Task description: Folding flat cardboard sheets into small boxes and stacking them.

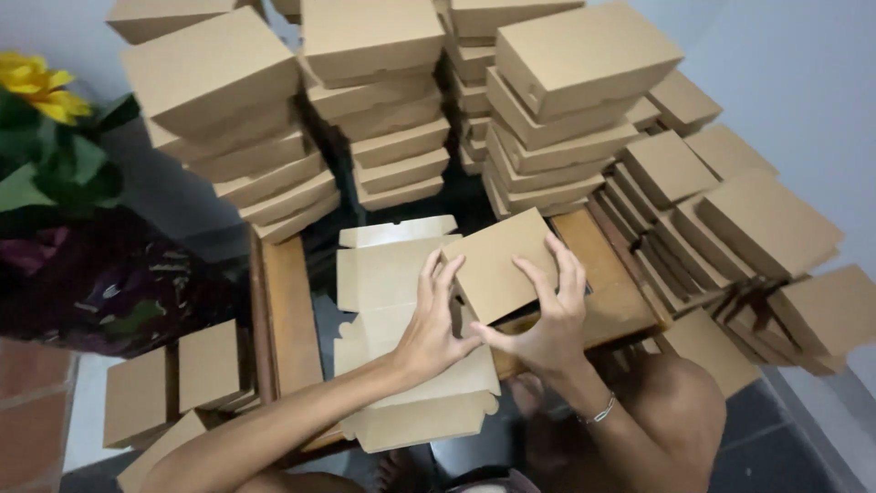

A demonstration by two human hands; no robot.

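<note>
A brown cardboard box (497,258), partly folded, is held tilted between both hands above a wooden table (285,310). My left hand (431,324) grips its left edge, fingers pointing up. My right hand (547,315), with a thin bracelet on the wrist, grips its right side, fingers spread over the panel. Under the hands lies a pile of flat, unfolded cardboard blanks (392,274), pale on their upper side.
Tall stacks of folded brown boxes (374,100) crowd the back of the table, and more boxes (757,228) lie stacked at the right. Several boxes (173,374) sit on the floor at the left. A yellow flower (36,84) with green leaves stands far left.
</note>
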